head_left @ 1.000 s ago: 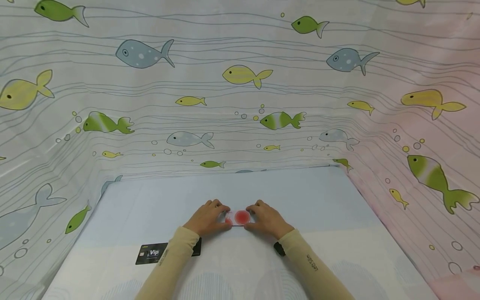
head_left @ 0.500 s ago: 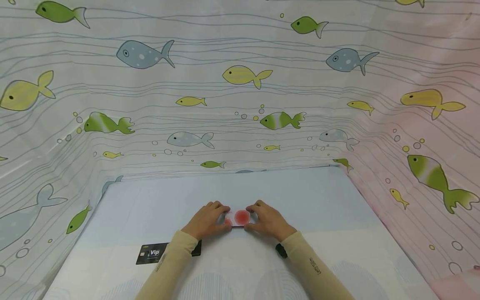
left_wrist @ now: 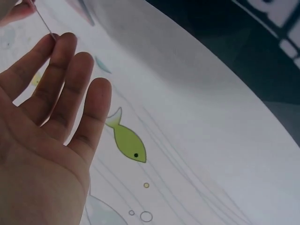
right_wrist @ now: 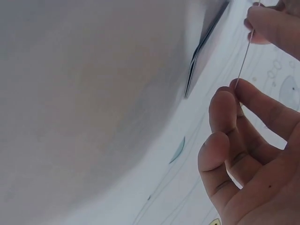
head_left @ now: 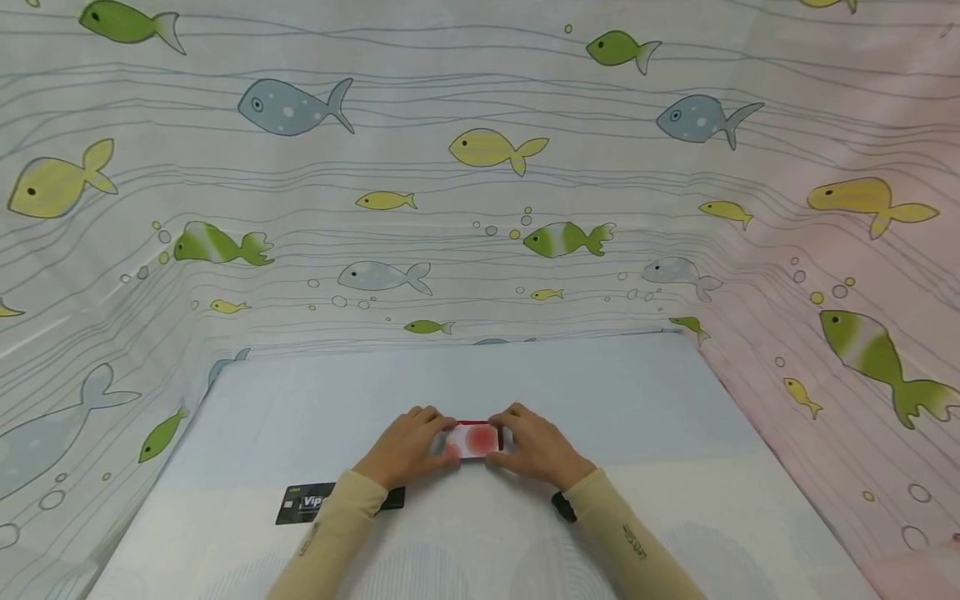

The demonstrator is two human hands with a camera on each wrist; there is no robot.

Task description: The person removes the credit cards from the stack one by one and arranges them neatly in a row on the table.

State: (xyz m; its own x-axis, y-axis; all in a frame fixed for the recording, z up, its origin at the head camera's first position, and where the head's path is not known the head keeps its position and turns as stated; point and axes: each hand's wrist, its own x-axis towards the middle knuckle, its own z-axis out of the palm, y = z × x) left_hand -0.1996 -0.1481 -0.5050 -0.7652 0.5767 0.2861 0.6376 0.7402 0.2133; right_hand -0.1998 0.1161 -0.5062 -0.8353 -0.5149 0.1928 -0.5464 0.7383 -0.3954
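Both hands hold a small thin card (head_left: 468,442), white with red circles, by its two short ends. My left hand (head_left: 405,446) pinches the left end and my right hand (head_left: 536,446) the right end. In the right wrist view the card's edge (right_wrist: 243,58) shows as a thin line between the two hands. Behind it in the head view peeks a flat thing with a red upper edge (head_left: 472,422) and a dark right side, mostly hidden. The right wrist view shows a dark-edged flat thing (right_wrist: 193,68) apart from the fingers, its kind unclear.
A black card (head_left: 300,504) lettered "Vip" lies on the pale table cover (head_left: 600,383), partly hidden by the left sleeve (head_left: 337,525). Fish-printed cloth (head_left: 480,250) stands around the table at the back and sides. A black object (head_left: 564,507) sits at the right wrist.
Both hands have shifted slightly toward me with the card. A red edge and a dark side of the flat thing behind it have come into sight.
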